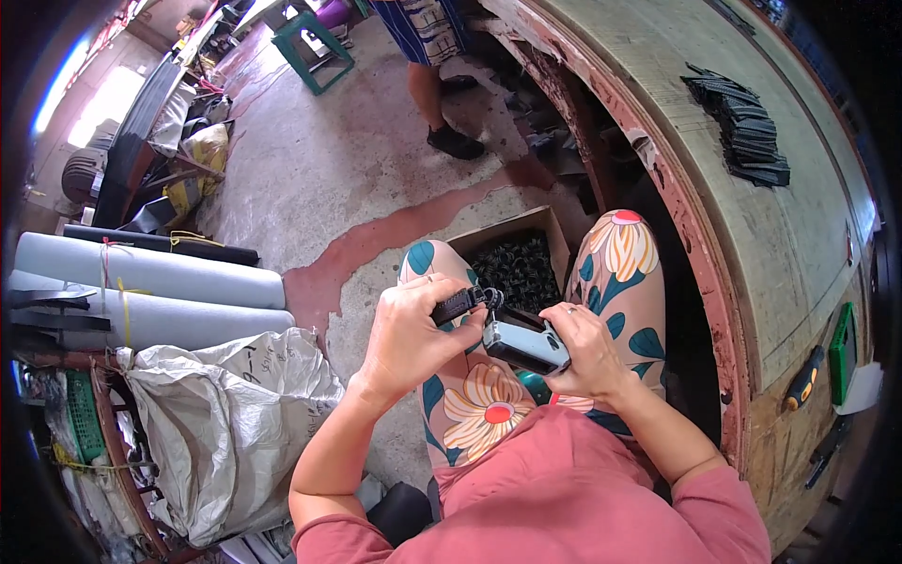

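Above my lap, my left hand [406, 329] is closed round a small bundle of black straps [458, 305], pinched between thumb and fingers. My right hand [590, 350] grips a hand tool [524, 348] with a pale grey body and black sides, possibly a stapler; its exact kind is unclear. The tool's front end is close to the straps' looped ends, and I cannot tell whether they touch. Beyond my hands, between my knees, a cardboard box [558, 233] holds many small black curled pieces [512, 268].
At right, a worn wooden table [700, 141] carries stacked black strips [742, 132], a screwdriver [805, 378] and a green-framed object [844, 352]. Grey rolls [155, 273] and a white sack [225, 414] lie at left. A person [427, 99] stands ahead, near a green stool [315, 58].
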The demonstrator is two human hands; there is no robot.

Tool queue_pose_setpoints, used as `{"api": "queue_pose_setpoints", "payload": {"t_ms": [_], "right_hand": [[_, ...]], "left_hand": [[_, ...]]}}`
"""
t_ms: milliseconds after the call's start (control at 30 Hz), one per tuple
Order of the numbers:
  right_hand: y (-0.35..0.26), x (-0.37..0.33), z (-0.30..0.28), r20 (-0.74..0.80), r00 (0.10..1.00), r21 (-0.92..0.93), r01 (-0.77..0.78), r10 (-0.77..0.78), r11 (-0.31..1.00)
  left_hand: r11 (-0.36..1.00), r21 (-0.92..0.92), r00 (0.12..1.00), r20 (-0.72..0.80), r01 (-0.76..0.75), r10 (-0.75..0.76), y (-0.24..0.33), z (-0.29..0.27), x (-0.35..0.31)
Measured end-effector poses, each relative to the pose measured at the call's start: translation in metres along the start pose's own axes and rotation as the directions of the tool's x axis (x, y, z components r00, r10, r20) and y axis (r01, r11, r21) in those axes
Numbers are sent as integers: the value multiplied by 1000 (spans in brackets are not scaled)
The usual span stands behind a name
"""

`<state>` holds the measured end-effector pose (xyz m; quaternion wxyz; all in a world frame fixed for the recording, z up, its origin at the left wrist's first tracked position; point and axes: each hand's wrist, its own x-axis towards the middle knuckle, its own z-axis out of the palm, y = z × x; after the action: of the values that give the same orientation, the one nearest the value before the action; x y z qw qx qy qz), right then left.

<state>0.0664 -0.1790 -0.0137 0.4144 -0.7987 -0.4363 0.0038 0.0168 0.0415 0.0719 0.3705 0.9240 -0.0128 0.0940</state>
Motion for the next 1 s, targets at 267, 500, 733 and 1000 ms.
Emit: {"api": "queue_pose_setpoints", "payload": {"t_ms": [267, 500, 733, 1000], "right_hand": [[1, 0, 0, -11, 1000, 9, -8, 8, 1000], [-4, -3, 5, -47, 979, 292, -176, 198, 940], [-35, -5, 4, 247, 847, 819, -442, 472, 366], [-72, -3, -19, 274, 849, 855, -430, 451, 290]], "left_hand": [[1000, 16, 1000, 12, -10, 10, 6, -2, 3], [857, -466, 926, -176, 220, -333, 9, 11, 3], [-117, -858, 611, 446, 500, -655, -21, 95, -29], [-533, -745, 137, 624, 400, -769, 48, 150, -42]]}}
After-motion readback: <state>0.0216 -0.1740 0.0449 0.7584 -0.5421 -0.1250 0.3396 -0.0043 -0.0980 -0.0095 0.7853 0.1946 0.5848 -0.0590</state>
